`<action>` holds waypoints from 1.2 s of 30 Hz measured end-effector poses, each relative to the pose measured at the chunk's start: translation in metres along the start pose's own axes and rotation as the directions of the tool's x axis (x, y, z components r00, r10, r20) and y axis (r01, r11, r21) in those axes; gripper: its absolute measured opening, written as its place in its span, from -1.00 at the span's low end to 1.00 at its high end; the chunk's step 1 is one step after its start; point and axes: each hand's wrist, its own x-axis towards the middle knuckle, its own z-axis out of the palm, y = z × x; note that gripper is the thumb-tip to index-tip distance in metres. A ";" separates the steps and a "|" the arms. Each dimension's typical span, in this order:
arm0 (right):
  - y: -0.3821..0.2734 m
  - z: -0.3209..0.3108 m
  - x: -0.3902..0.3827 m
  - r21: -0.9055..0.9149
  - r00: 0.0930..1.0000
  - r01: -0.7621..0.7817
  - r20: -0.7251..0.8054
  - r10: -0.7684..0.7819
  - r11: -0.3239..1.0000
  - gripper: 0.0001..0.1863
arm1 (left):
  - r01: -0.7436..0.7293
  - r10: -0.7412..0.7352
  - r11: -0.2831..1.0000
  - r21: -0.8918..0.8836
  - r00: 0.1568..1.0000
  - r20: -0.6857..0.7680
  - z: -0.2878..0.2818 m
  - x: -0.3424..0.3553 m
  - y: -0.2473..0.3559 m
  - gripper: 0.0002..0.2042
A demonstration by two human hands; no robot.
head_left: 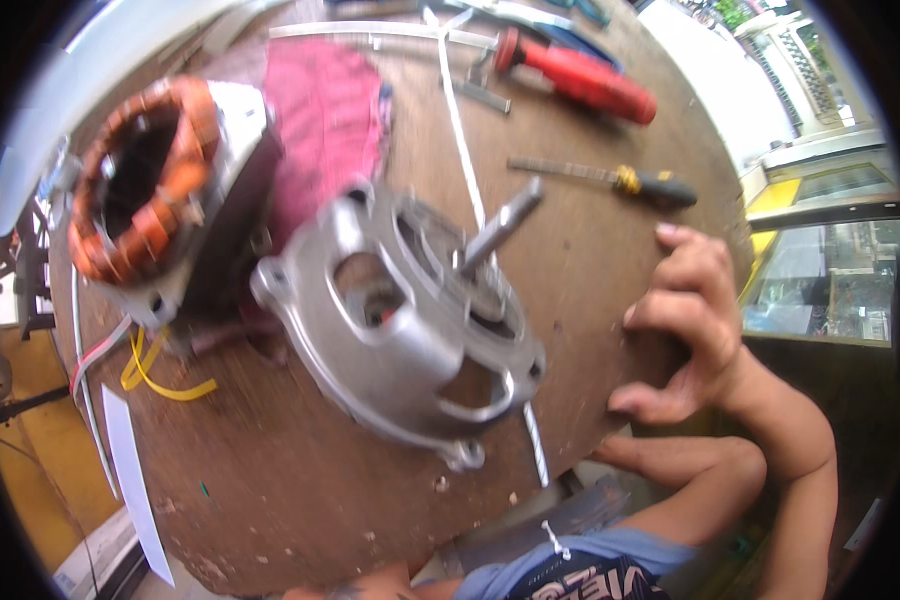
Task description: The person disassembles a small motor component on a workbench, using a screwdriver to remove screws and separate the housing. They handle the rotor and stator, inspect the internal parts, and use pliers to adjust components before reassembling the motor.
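Observation:
My right hand hovers at the table's right side, its fingers curled but apart, with nothing in them. Closest to it on the left is a grey metal motor end cover, tilted, with a steel shaft sticking up out of its middle. To the cover's left stands a motor stator with orange-wrapped copper windings. A screwdriver with a black and yellow handle lies just beyond my right hand. My left hand is not in view; only some skin shows at the lower edge.
A pink cloth is spread behind the cover. Farther back lie a red-handled tool and a small metal piece. A white cord crosses the wooden table. Yellow strips hang by the stator. A glass-fronted case stands right.

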 end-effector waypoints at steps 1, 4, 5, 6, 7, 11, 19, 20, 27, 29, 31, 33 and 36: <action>0.001 0.000 -0.001 -0.004 1.000 0.008 -0.003 -0.008 1.000 -0.35 | 0.004 -0.004 1.000 0.000 1.000 -0.009 0.001 0.000 -0.001 -0.76; 0.003 0.003 -0.002 -0.013 0.997 0.055 -0.048 -0.055 0.998 -0.35 | 0.005 -0.005 1.000 -0.004 1.000 -0.021 0.003 0.001 -0.001 -0.76; 0.004 0.004 -0.002 -0.024 0.996 0.059 -0.060 -0.060 0.998 -0.35 | 0.003 -0.003 1.000 -0.004 1.000 -0.026 0.003 0.001 -0.001 -0.76; 0.004 0.005 -0.002 -0.028 0.996 0.062 -0.069 -0.064 0.998 -0.36 | 0.007 -0.007 1.000 -0.003 1.000 -0.024 0.003 0.001 0.000 -0.76; 0.003 0.006 -0.002 -0.029 0.995 0.067 -0.073 -0.069 0.997 -0.36 | 0.010 -0.010 1.000 -0.006 1.000 -0.027 0.002 0.000 -0.001 -0.76; 0.003 0.007 -0.002 -0.003 0.996 0.051 -0.071 -0.051 0.999 -0.39 | 0.021 -0.022 1.000 -0.009 0.999 -0.037 -0.001 -0.002 0.000 -0.76; 0.005 0.007 -0.003 -0.029 0.995 0.075 -0.069 -0.077 0.997 -0.44 | 0.022 -0.022 1.000 0.015 0.999 -0.039 -0.003 -0.003 -0.005 -0.75; 0.005 0.007 -0.003 -0.036 0.995 0.078 -0.065 -0.080 0.996 -0.44 | 0.023 -0.022 1.000 0.017 0.999 -0.040 -0.003 -0.003 -0.006 -0.75; 0.008 0.009 -0.007 -0.015 0.993 0.080 -0.087 -0.081 0.997 -0.47 | 0.017 -0.016 0.999 0.037 0.999 -0.036 -0.002 -0.006 -0.007 -0.75; 0.007 0.010 -0.006 -0.007 0.995 0.068 -0.075 -0.069 0.998 -0.46 | 0.027 -0.025 0.999 0.036 0.999 -0.039 -0.002 -0.007 -0.007 -0.75; 0.005 0.010 -0.004 -0.014 0.993 0.085 -0.086 -0.086 0.996 -0.45 | 0.041 -0.039 0.998 0.038 0.998 -0.048 -0.003 -0.007 -0.008 -0.75; 0.003 0.009 -0.001 -0.007 0.994 0.065 -0.087 -0.066 0.998 -0.43 | 0.051 -0.049 0.998 0.041 0.998 -0.050 -0.003 -0.007 -0.007 -0.75; 0.001 0.008 0.001 0.007 0.997 0.049 -0.065 -0.048 0.999 -0.41 | 0.053 -0.051 0.998 0.046 0.997 -0.051 -0.004 -0.009 -0.003 -0.74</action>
